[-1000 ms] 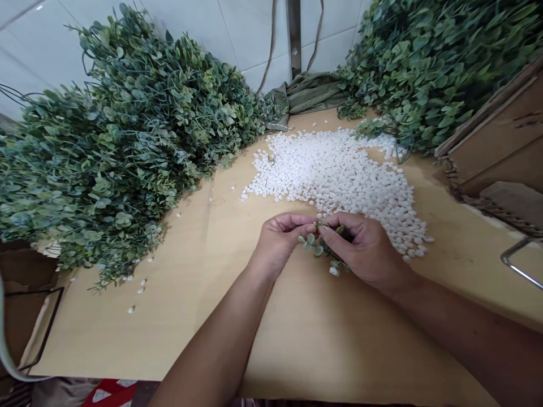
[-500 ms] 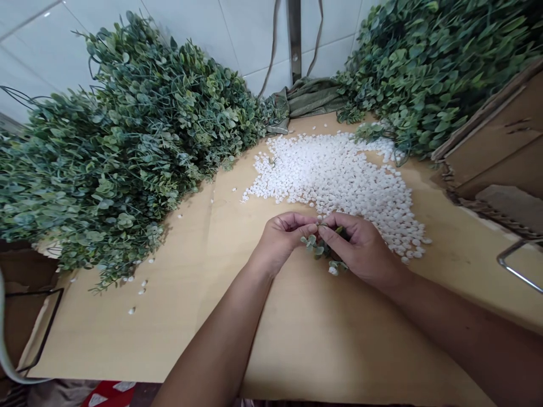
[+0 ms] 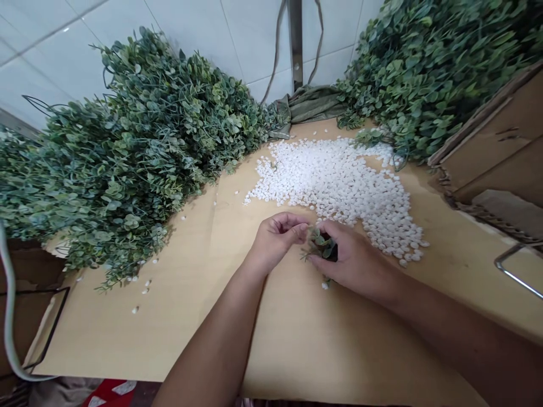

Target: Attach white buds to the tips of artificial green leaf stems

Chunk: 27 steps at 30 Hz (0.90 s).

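Sprig [image 3: 323, 244] at new angle above tabletop [image 3: 203, 316]

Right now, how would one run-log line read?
left hand: beside leafy sprig | right hand: holding leafy sprig | white pieces: beyond hands

Soft shadows, slightly blurred sprig [image 3: 324, 246]

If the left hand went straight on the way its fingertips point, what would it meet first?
Most likely the leafy green sprig in the right hand, just across a small gap; depth is hard to judge from this one view, so it might pass slightly above or below.
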Each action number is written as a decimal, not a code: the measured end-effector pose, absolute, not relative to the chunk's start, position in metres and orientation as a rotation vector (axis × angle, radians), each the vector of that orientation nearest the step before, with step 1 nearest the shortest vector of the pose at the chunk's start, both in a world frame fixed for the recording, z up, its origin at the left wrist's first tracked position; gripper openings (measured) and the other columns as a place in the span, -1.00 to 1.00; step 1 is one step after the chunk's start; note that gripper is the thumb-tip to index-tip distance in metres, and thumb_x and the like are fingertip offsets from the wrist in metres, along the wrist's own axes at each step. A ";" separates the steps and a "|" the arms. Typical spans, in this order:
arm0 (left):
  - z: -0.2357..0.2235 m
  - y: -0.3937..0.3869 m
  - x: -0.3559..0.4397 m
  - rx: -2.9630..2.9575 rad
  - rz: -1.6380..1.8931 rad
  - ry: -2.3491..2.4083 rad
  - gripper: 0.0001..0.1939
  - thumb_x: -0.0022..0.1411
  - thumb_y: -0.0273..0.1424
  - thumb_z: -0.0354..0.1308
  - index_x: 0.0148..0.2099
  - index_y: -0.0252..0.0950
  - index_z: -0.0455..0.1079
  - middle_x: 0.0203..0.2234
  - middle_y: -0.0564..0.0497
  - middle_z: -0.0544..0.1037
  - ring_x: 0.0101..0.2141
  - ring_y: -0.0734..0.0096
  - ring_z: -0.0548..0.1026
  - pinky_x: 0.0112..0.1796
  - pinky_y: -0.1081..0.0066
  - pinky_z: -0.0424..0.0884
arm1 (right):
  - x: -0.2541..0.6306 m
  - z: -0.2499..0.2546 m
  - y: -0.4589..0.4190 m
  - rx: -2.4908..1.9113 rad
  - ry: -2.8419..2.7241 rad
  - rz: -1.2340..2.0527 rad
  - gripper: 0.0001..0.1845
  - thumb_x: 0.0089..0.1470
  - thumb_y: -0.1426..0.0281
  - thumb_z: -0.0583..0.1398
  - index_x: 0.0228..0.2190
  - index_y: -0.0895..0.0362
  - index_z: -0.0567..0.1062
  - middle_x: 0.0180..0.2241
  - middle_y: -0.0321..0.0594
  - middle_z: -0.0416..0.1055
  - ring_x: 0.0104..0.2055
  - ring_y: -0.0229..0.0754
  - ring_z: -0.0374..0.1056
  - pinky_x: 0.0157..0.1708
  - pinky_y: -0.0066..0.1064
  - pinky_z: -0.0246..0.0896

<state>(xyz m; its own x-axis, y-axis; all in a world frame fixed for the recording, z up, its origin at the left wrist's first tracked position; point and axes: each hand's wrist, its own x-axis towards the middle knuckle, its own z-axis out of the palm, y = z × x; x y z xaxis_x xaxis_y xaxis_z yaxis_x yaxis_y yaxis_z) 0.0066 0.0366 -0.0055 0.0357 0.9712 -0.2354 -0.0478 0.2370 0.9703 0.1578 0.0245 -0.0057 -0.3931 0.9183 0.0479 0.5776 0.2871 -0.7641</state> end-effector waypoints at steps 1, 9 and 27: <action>-0.007 0.038 0.003 1.097 1.060 1.350 -0.89 -0.08 -0.41 0.24 -0.47 -0.35 0.41 -0.64 0.10 0.43 -0.61 0.59 0.34 -0.49 0.51 0.31 | 0.158 -0.007 0.024 -1.307 -2.125 0.870 -0.90 -0.16 0.51 0.16 -0.51 0.15 0.28 -0.49 -0.24 0.28 -0.40 -0.19 0.21 -0.40 -0.39 0.07; -0.016 0.054 -0.009 1.802 0.905 2.045 -0.75 0.09 -0.41 0.10 -0.16 -0.29 0.46 -0.31 -0.06 0.46 -0.30 0.35 0.44 -0.26 0.39 0.33 | 0.159 -0.008 0.022 -1.191 -2.276 0.819 -0.93 -0.08 0.52 0.10 -0.55 0.18 0.33 -0.52 -0.21 0.29 -0.41 -0.17 0.21 -0.38 -0.39 0.04; -0.004 0.053 -0.006 1.802 0.791 2.195 -0.88 0.11 -0.43 0.05 -0.40 -0.25 0.41 -0.38 -0.02 0.51 -0.36 0.34 0.44 -0.30 0.36 0.28 | 0.168 -0.001 0.033 -1.116 -1.656 1.456 -0.73 -0.11 0.23 0.10 -0.64 0.16 0.26 -0.66 -0.41 0.02 -0.60 -0.37 -0.05 -0.60 -0.49 -0.17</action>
<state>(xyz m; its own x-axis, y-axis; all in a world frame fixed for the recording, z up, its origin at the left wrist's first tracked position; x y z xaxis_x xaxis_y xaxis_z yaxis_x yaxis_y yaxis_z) -0.0064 0.0525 -0.0044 -0.2409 0.9534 0.1815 0.8501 0.1171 0.5134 0.1681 0.0332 -0.0008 -0.4201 0.9056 -0.0583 0.1740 0.0173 -0.9846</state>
